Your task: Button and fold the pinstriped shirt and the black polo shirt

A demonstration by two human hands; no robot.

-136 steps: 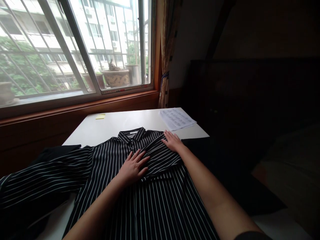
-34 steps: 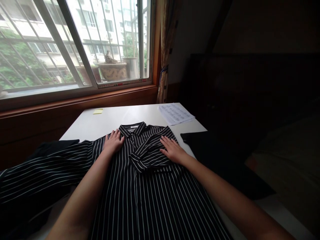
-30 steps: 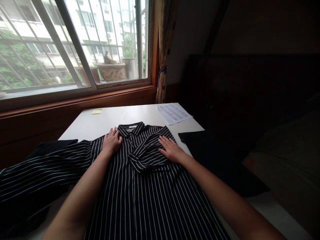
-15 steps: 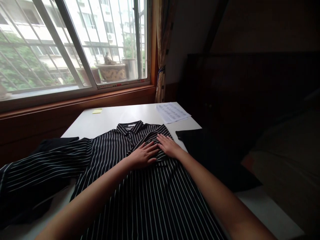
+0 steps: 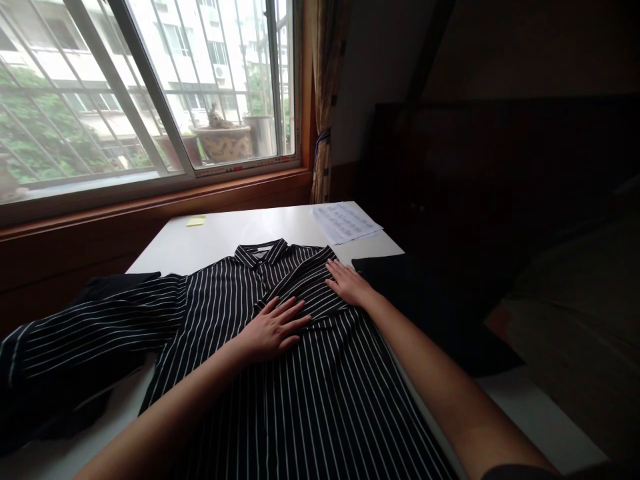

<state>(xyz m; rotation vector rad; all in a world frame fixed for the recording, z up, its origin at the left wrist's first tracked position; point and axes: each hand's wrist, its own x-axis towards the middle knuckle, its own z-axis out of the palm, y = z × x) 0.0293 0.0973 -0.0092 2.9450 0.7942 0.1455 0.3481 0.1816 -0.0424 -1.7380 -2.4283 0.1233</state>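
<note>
A black shirt [image 5: 300, 387] with thin white stripes lies spread on the white table [image 5: 225, 227], its collar [image 5: 261, 253] toward the window. One sleeve [image 5: 295, 287] is folded across the chest; the other sleeve [image 5: 100, 327] stretches out past the table's left side. My left hand [image 5: 275, 330] rests flat on the middle of the shirt front, fingers spread, by the lower edge of the folded sleeve. My right hand [image 5: 347, 281] lies flat at the shoulder end of that fold, fingers stretched out. Neither hand grips the cloth.
Dark cloth [image 5: 425, 313] lies at the table's right side, and more dark cloth [image 5: 65, 393] sits under the left sleeve. Printed sheets [image 5: 345, 223] and a yellow sticky note [image 5: 196, 221] are at the far edge. Behind stand a barred window [image 5: 150, 87] and a tied curtain [image 5: 324, 133].
My hands have moved apart. The left slid toward me and slightly left, and the right moved a little outward and away along the fold, leaving more of the folded sleeve visible.
</note>
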